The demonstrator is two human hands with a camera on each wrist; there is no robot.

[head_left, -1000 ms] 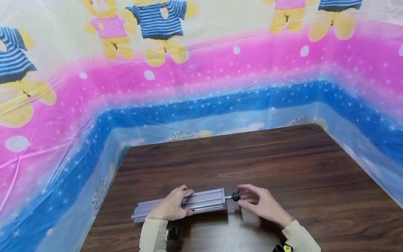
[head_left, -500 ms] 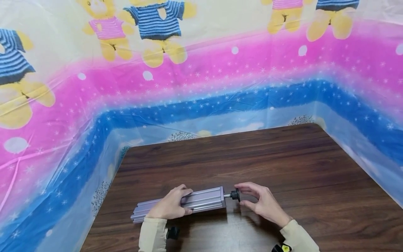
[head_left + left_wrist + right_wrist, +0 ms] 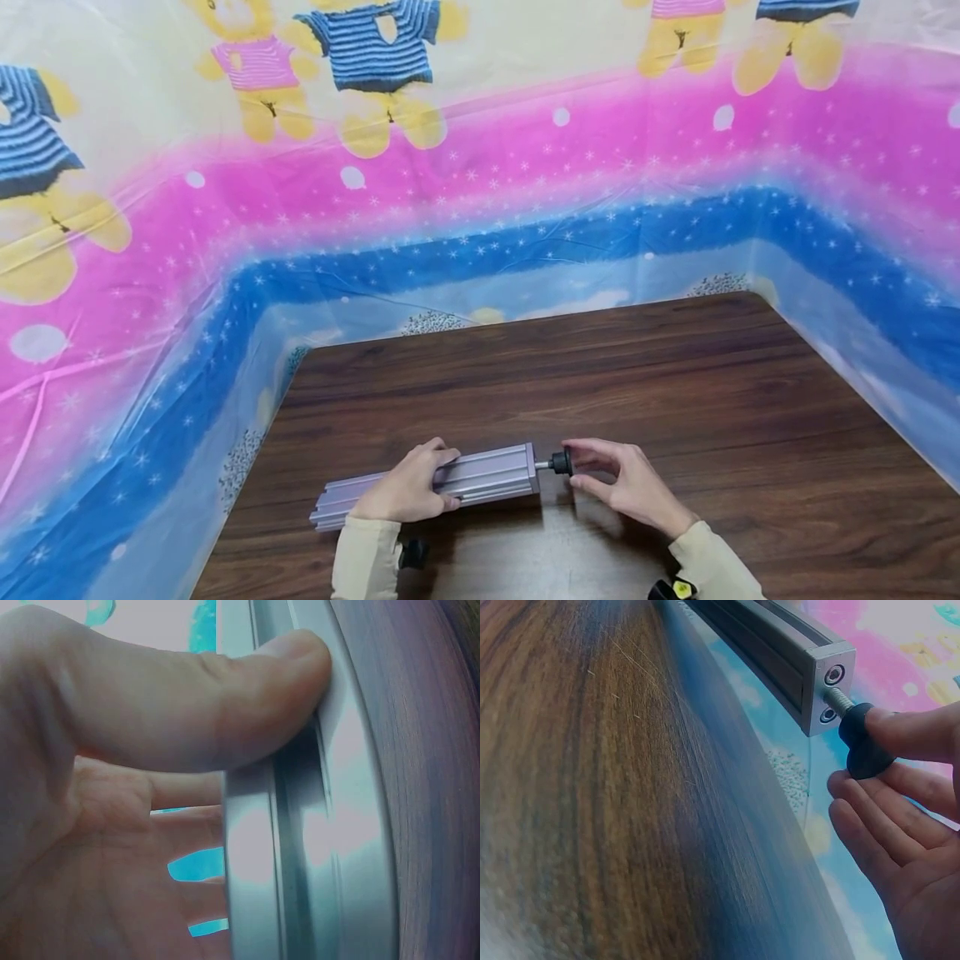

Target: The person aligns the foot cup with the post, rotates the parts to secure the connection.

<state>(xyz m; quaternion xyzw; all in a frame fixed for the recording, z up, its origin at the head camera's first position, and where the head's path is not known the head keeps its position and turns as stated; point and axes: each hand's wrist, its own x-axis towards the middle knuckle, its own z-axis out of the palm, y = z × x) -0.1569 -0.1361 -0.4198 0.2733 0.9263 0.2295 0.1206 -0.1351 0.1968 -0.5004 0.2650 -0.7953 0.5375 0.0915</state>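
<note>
1. Aluminium bar (image 3: 442,486), grooved along its length, lies flat on the wooden table (image 3: 675,400) near its front edge; I see it running left to right.
2. Left hand (image 3: 408,493): I wrap it over the bar's middle, thumb pressed against the near face, fingers curled round the far side.
3. Black knob (image 3: 560,462) sits on a threaded screw just off the bar's right end face.
4. Right hand (image 3: 622,483): I pinch the knob between thumb and fingertips; the other fingers are loosely spread below.
5. Plastic sheet (image 3: 480,167), printed with bears, pink and blue bands, walls the table.
</note>
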